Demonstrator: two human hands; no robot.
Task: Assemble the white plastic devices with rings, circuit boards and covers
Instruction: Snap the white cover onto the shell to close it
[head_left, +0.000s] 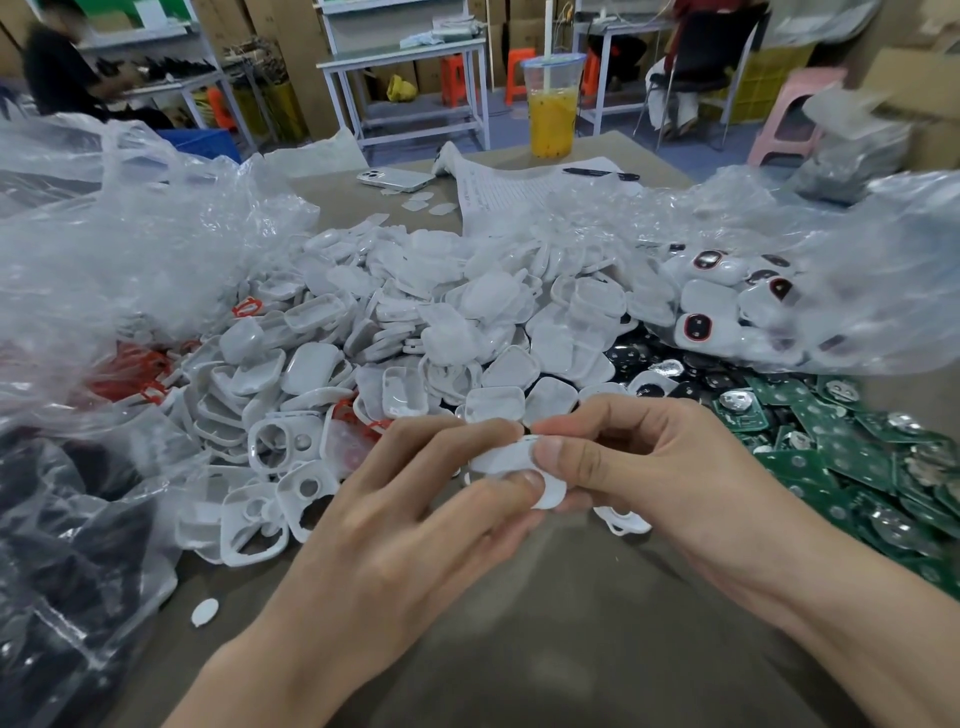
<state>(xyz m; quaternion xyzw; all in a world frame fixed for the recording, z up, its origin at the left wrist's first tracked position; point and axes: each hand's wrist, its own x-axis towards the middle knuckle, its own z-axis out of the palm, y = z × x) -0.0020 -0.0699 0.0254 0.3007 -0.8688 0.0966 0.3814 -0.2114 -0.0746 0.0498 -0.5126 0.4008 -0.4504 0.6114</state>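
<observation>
The white plastic device (511, 460) is held above the near edge of the bench (519, 649), between both hands; its long axis runs from upper left to lower right, and its rounded end sticks out low on the right, below the right thumb; which face is turned up I cannot tell, as fingers cover most of it. The left hand (415, 499) comes in from the left, its grip narrow, with the thumb under the device's lower edge and the fingers curled over the top; the right hand (649, 467) meets it from the other side, its grip also narrow, pinching the device's upper right part between thumb and forefinger; the fingertips of the two hands nearly touch over the device.

Behind the hands lies a heap of white shells (415, 322); green circuit boards (857, 467) are spread to the right; red rings (130, 364) show through a clear bag on the left; white units with red-rimmed dark windows (696, 327) lie in a bag far right; a cup of orange drink (553, 104) stands at the bench's far edge.
</observation>
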